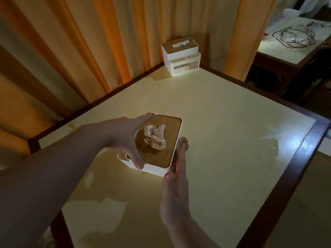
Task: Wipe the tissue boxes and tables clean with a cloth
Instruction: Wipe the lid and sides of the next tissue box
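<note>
1. Two tissue boxes: the near box (157, 145) is being steadied by the left hand (125, 138) gripping it.
2. Beside that box, the flat right hand (176, 187) is pressing a cloth (182, 142) against its side.
3. Beyond it, the far box (180, 56) and table (223, 140) are probably awaiting wiping.

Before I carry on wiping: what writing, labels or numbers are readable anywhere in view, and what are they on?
"TISSUE HOLDER": label on the front of the far tissue box; the first letter is partly cut off.
Smaller print and pictures on that label: too small to read.
Near tissue box, table: no text visible.
</note>
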`<state>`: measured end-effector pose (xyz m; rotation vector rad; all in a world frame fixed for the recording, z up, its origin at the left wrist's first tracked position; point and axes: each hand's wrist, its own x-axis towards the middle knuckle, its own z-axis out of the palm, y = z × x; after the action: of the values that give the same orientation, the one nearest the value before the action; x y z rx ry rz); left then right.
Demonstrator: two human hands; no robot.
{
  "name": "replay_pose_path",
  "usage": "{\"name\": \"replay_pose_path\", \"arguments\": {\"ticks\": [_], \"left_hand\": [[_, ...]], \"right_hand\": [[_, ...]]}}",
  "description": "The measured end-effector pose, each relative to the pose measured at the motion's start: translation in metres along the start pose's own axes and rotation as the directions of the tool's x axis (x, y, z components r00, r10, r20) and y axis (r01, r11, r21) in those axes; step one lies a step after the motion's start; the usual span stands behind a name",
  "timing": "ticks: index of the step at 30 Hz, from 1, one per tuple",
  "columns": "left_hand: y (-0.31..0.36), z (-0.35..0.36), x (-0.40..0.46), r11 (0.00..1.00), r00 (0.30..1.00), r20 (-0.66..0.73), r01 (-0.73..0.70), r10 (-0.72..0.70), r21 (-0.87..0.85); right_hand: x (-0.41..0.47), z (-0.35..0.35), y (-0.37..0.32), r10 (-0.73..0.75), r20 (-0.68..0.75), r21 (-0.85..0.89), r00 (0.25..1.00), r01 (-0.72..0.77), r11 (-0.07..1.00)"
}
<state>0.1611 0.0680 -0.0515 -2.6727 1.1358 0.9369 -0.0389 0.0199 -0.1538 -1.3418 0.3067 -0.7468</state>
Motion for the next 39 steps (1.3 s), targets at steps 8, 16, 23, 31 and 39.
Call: {"name": "replay_pose_path", "arguments": {"ticks": [8,16,23,31,39], "left_hand": [[-0.001,0.003,0.002,0.999,0.999,-0.017,0.034,-0.035,-0.028],[-0.003,0.005,0.001,0.992,1.000,0.009,0.027,-0.026,-0.121],[0.001,0.003,0.001,0.997,0.999,0.008,0.031,-0.031,-0.074],[-0.004,0.006,-0.001,0.992,1.000,0.013,0.020,-0.019,-0.128],[0.009,0.000,-0.009,0.974,0.995,-0.066,0.083,-0.070,0.213]], "right_hand": [[0.037,-0.014,0.022,0.160,-0.039,-0.023,0.986,-0.161,0.987],[0.031,-0.008,0.006,0.144,0.034,0.078,0.989,-0.146,0.986],[0.015,-0.015,0.009,0.224,0.028,-0.035,0.974,-0.223,0.974],[0.066,-0.016,0.017,0.246,-0.015,0.082,0.969,-0.243,0.966],[0.014,-0.015,0.000,0.265,0.072,0.156,0.962,-0.273,0.949]]}}
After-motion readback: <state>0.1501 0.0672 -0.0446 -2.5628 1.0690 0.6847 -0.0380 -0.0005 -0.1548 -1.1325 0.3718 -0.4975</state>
